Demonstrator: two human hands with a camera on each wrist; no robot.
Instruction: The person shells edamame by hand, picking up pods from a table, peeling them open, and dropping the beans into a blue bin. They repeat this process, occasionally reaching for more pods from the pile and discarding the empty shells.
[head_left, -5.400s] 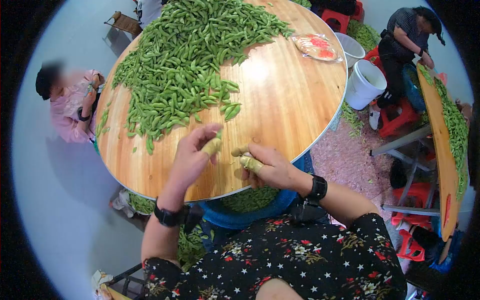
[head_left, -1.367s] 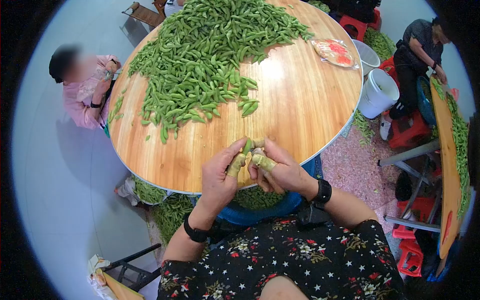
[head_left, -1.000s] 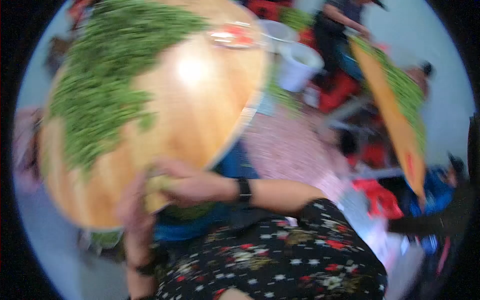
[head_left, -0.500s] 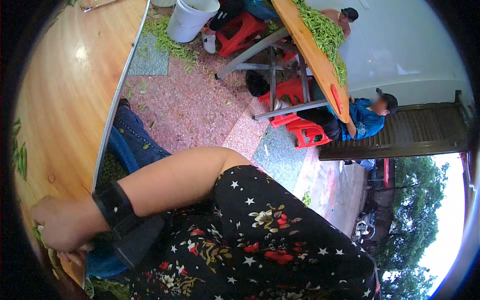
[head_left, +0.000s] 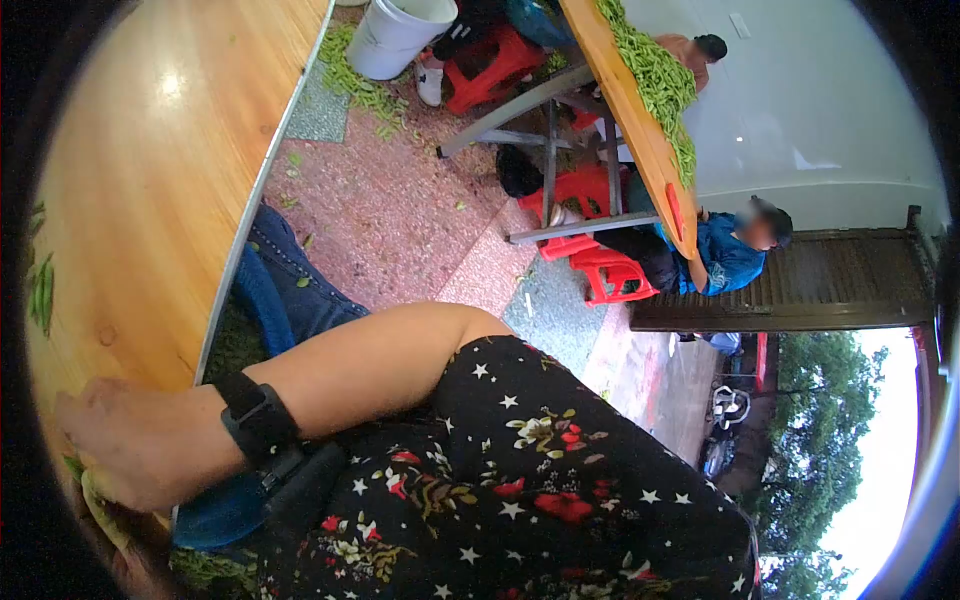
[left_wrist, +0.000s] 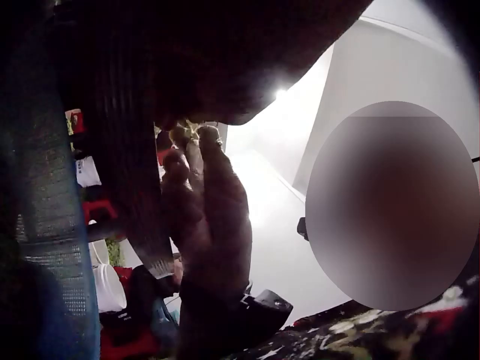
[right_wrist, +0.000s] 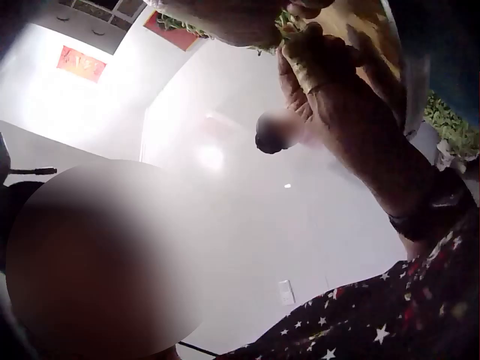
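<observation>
Her right hand (head_left: 135,445) pinches a pod (head_left: 105,505) at the table (head_left: 150,200) edge, seven o'clock, left hand's (left_wrist: 206,217) grip unclear; with her head turned away, beans could miss the basket (head_left: 215,510).

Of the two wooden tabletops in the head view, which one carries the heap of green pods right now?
The far tabletop, tilted at upper right above the red stools: pods cover its top. The near round table by the right hand shows mostly bare wood.
</observation>
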